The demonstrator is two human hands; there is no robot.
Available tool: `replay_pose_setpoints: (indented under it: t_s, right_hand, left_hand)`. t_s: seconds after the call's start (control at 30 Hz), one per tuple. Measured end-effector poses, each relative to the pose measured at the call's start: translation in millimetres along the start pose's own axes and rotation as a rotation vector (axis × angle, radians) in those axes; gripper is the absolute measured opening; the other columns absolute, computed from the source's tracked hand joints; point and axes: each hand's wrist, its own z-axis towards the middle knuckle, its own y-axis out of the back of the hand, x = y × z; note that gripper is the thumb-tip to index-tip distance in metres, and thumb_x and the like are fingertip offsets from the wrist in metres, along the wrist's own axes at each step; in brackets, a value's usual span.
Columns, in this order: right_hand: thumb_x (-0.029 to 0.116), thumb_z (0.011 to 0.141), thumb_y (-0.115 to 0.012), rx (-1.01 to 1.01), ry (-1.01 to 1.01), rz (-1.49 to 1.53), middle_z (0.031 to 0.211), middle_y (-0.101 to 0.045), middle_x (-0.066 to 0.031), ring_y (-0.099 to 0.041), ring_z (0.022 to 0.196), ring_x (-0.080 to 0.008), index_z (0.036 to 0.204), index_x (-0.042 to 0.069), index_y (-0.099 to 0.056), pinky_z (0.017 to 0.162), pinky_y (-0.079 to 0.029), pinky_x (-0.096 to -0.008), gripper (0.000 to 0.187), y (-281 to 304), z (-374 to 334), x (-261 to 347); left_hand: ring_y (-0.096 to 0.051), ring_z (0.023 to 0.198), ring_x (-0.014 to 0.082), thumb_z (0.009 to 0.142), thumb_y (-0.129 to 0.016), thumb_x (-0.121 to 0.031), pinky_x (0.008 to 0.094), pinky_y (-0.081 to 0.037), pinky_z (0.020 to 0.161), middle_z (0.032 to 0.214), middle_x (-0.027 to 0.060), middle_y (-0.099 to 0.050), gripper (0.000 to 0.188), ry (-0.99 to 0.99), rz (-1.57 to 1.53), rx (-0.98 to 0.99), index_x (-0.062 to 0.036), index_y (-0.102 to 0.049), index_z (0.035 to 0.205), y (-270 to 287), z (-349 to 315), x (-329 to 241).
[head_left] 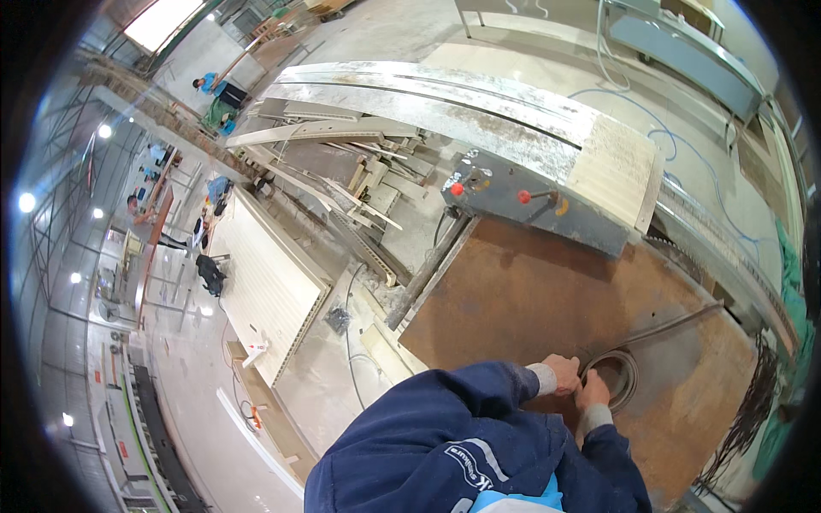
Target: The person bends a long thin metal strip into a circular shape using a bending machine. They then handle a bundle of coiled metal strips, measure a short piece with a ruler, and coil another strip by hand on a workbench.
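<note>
A grey coil of strip or cable (pixel 631 386) lies on a brown, rust-coloured board (pixel 496 295). From it a loose tail (pixel 680 320) runs to the board's far right edge. My left hand (pixel 562 374) is closed at the coil's left side, its fingertips on the outer turns. Just right of it and almost touching, my right hand (pixel 592 391) pinches the same side of the coil. The exact finger grip is partly hidden by the hands themselves. Both arms wear dark blue sleeves with pale cuffs.
Beyond the board stands a dark metal machine part (pixel 547 205) with red knobs, beside a long metal table (pixel 445 111). Scrap wood strips (pixel 359 179) are piled left of it. A cream panel stack (pixel 265 274) stands farther left. Dark wires (pixel 748 419) hang at right. Other people work far off.
</note>
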Motion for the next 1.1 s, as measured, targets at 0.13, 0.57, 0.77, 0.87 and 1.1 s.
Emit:
replay_pose_setpoints:
  t_s: [0.13, 0.57, 0.77, 0.87, 1.1]
  right_hand:
    - [0.030, 0.084, -0.070, 0.090, 0.166, -0.175, 0.110, -0.067, -0.0215, -0.064, 0.103, -0.0428, 0.110, 0.005, -0.061, 0.089, -0.052, -0.0504, 0.037, -25.9, -9.2, -18.0]
    - [0.030, 0.090, -0.064, 0.164, -0.633, 1.231, 0.102, -0.067, -0.0258, -0.065, 0.088, -0.0374, 0.112, -0.001, -0.059, 0.066, -0.053, -0.0458, 0.038, -26.0, 37.7, -38.0]
    - [0.031, 0.085, -0.067, 0.046, 0.016, 0.048, 0.108, -0.067, -0.0268, -0.065, 0.102, -0.0443, 0.108, -0.003, -0.060, 0.093, -0.051, -0.0455, 0.042, -20.5, 1.9, 5.4]
    - [0.032, 0.085, -0.067, 0.218, 0.196, -0.272, 0.109, -0.070, -0.0228, -0.066, 0.106, -0.0394, 0.108, 0.003, -0.065, 0.093, -0.052, -0.0457, 0.037, -20.8, -16.4, 8.1]
    - [0.035, 0.088, -0.069, 0.233, -0.157, 0.715, 0.095, -0.067, -0.0142, -0.065, 0.076, -0.0270, 0.110, 0.004, -0.062, 0.062, -0.052, -0.0407, 0.039, -11.4, -3.9, -20.1]
  left_hand:
    - [-0.070, 0.095, 0.0417, 0.094, -0.056, -0.039, 0.0468, -0.055, 0.083, 0.099, 0.0249, -0.072, 0.048, 0.049, -0.150, -0.201, 0.0058, -0.057, 0.113, 13.4, 22.7, -17.1]
    - [-0.072, 0.101, 0.0346, 0.086, -0.061, -0.024, 0.0436, -0.055, 0.087, 0.106, 0.0171, -0.074, 0.034, -0.052, 0.063, 0.049, -0.0032, -0.074, 0.109, -46.2, 8.7, -5.0]
    - [-0.068, 0.105, 0.0414, 0.095, -0.049, -0.045, 0.0472, -0.053, 0.091, 0.107, 0.0263, -0.071, 0.057, 0.078, -0.119, -0.120, 0.0051, -0.064, 0.118, 1.0, -4.3, 11.1]
    - [-0.070, 0.100, 0.0390, 0.094, -0.054, -0.050, 0.0463, -0.054, 0.087, 0.101, 0.0243, -0.072, 0.057, 0.018, -0.028, -0.168, 0.0035, -0.064, 0.111, 10.7, 13.7, 8.4]
    - [-0.072, 0.100, 0.0264, 0.087, -0.061, -0.037, 0.0385, -0.055, 0.082, 0.103, 0.0117, -0.076, 0.033, -0.106, 0.431, -0.026, -0.0122, -0.079, 0.099, -27.7, 45.6, 9.0]
